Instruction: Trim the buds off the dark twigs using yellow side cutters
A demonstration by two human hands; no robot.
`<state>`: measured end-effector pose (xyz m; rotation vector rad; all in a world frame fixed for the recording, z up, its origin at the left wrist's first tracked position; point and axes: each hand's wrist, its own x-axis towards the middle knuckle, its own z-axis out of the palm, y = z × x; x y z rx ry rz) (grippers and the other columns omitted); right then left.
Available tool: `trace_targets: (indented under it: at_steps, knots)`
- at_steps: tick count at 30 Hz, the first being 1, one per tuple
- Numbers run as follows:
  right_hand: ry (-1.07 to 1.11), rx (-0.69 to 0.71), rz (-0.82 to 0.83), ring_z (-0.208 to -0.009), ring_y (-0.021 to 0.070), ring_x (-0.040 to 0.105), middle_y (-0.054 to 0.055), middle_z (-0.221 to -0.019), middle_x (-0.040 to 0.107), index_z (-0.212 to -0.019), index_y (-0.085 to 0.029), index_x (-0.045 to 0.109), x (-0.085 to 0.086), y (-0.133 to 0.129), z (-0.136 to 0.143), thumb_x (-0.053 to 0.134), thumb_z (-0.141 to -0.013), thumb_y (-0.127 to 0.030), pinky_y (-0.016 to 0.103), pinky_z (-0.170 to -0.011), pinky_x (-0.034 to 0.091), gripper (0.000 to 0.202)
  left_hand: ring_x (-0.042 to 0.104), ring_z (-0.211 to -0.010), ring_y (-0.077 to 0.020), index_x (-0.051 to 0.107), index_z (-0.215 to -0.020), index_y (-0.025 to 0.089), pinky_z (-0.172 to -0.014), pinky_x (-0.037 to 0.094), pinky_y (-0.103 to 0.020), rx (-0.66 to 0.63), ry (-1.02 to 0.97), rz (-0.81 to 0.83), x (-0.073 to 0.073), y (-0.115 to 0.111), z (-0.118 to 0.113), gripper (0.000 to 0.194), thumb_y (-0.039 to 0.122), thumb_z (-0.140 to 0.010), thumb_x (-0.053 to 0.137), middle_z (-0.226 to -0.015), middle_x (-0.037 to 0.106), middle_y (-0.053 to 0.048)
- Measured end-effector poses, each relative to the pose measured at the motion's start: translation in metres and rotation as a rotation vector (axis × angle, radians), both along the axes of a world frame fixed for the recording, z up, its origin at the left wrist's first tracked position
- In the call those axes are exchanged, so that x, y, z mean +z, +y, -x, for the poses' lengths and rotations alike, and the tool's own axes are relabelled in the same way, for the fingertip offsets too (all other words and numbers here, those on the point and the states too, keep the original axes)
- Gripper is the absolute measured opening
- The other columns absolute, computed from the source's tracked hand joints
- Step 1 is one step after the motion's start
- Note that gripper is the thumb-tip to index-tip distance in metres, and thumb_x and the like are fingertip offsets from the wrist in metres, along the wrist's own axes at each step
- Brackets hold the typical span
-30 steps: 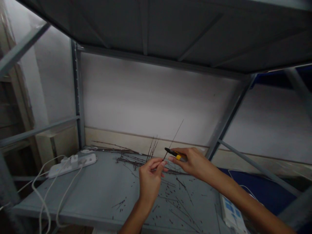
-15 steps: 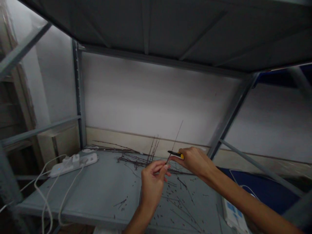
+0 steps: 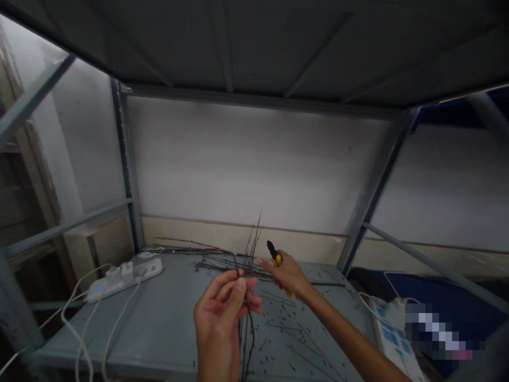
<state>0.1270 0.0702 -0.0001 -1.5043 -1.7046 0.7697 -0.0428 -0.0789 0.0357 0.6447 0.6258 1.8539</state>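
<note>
My left hand [image 3: 220,307] is closed, with thumb and fingers pinching a thin dark twig [image 3: 251,331] that hangs down below the fingers. To its right, my right hand [image 3: 292,276] is wrapped around pliers [image 3: 275,254] with black jaws and yellow handles, the jaws pointing up and away from the twig. Behind both hands lies a pile of dark twigs [image 3: 210,261], some crossing at an upright slant toward the wall. Small cut bits and loose thin twigs [image 3: 310,339] are scattered on the grey metal shelf [image 3: 151,323].
A white power strip [image 3: 124,281] with plugs and cables sits at the left. At the right edge is a blue-and-white box [image 3: 393,337] beside dark blue cloth. Metal posts [image 3: 374,193] and a low upper deck [image 3: 258,48] frame the space.
My right hand with the pliers has drawn back from the twig and turned, jaws now upward. My left hand has moved left and nearer; the twig now hangs downward. The view has shifted slightly.
</note>
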Motion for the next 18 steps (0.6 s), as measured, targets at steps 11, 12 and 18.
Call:
trace_targets:
  at_steps: [11, 12, 18]
  knots:
    - [0.433, 0.467, 0.053, -0.042, 0.0107, 0.049, -0.003, -0.059, 0.058, -0.087, -0.018, 0.063, 0.024, -0.037, 0.054, 0.066, -0.081, -0.069, 0.024, -0.044, 0.044, 0.051, 0.059, -0.057, -0.0121, 0.072, -0.102, 0.014, -0.049, 0.048, -0.02, 0.04, 0.136, -0.117, -0.008, 0.033, 0.015, 0.038, 0.04, -0.076, 0.082, -0.072, 0.068, -0.003]
    - [0.43, 0.477, 0.036, -0.041, 0.0106, 0.048, -0.005, -0.054, 0.054, -0.084, -0.018, 0.062, 0.026, -0.041, 0.055, 0.066, -0.081, -0.069, 0.023, -0.044, 0.044, 0.051, 0.06, -0.059, -0.0119, 0.072, -0.106, 0.015, -0.051, 0.048, -0.019, 0.053, 0.16, -0.119, -0.011, 0.041, 0.016, 0.041, 0.042, -0.078, 0.081, -0.075, 0.068, -0.004]
    - [0.39, 0.405, -0.036, -0.044, 0.0124, 0.052, -0.002, -0.052, 0.055, -0.077, -0.018, 0.06, 0.022, -0.06, 0.055, 0.06, -0.084, -0.07, 0.024, -0.05, 0.046, 0.053, 0.066, -0.074, -0.0175, 0.072, -0.103, 0.014, -0.064, 0.053, -0.023, -0.004, 0.377, -0.101, -0.015, 0.074, 0.01, 0.04, 0.045, -0.079, 0.079, -0.081, 0.069, -0.006]
